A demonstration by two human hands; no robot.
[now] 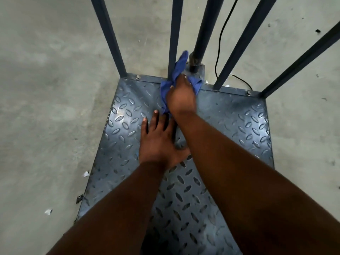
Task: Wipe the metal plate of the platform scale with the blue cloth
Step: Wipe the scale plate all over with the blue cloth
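The platform scale's metal plate (230, 126) is grey-blue diamond tread and fills the middle of the view. My right hand (181, 97) grips the bunched blue cloth (179, 68) at the plate's far edge, by the base of the round post. Part of the cloth sticks up against an upright bar. My left hand (159, 138) rests flat on the plate with straight fingers, just in front of the right hand and under my right forearm.
Several dark blue upright bars (108, 35) rise from the plate's far edge, with a thicker round post (204, 28) behind the cloth. A black cable (219, 39) runs over the concrete floor (46, 89) behind. Small paper scraps (48, 211) lie left of the plate.
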